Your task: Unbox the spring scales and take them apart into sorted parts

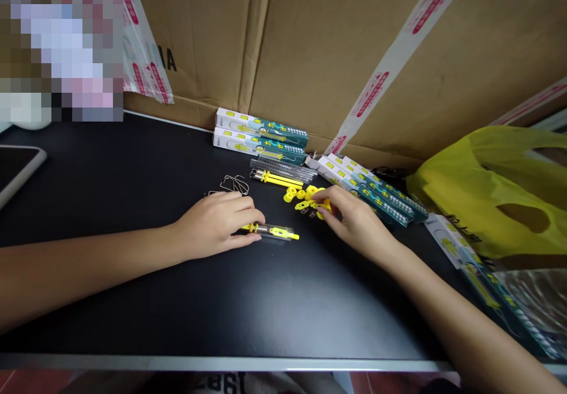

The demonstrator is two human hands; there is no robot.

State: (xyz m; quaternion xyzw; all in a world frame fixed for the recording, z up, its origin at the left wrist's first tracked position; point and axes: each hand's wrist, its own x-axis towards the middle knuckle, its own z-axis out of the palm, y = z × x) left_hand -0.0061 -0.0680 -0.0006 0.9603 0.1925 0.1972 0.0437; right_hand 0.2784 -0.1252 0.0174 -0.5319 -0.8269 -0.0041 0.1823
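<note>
My left hand is closed around a partly assembled spring scale, a see-through tube with a yellow strip and rod inside. The scale lies low over the black table, its yellow tip pointing right. My right hand reaches into a small pile of yellow plastic caps and flat yellow pieces, thumb and forefinger pinched together there. What sits between those fingertips is hard to make out. Small springs lie beside the pile. Just behind my left hand are bent wire hooks.
Behind the pile lie see-through tubes and yellow rods. Printed boxes lie against a large cardboard carton; more boxes lie to the right. A yellow plastic bag fills the right side; a phone-like device is far left.
</note>
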